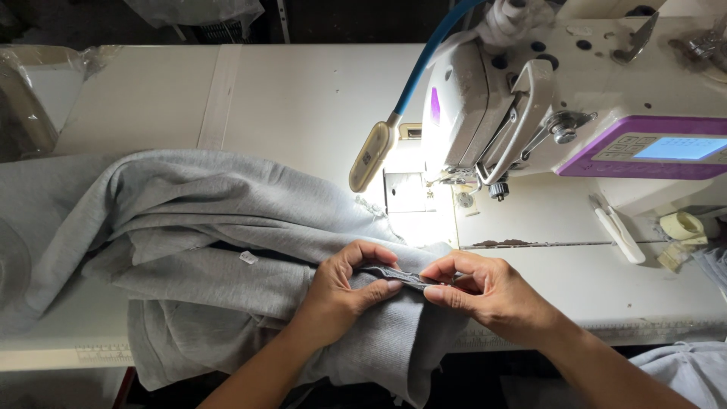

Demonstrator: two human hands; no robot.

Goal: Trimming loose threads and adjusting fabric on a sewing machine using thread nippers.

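Both hands, left (344, 291) and right (485, 291), pinch a grey garment's (227, 220) seam edge lying left-right.

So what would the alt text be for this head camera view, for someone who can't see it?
Two bare hands pinch a folded edge of grey knit fabric between them, left hand and right hand, at the front of a white table. Behind them stands a white and purple sewing machine, its lamp lighting the needle area.

Both arms come up from the bottom and meet in the middle. The left hand (341, 291) is curled, thumb and fingers pinched together. The right hand (485, 291) faces it, fingertips pinched too, almost touching the left.
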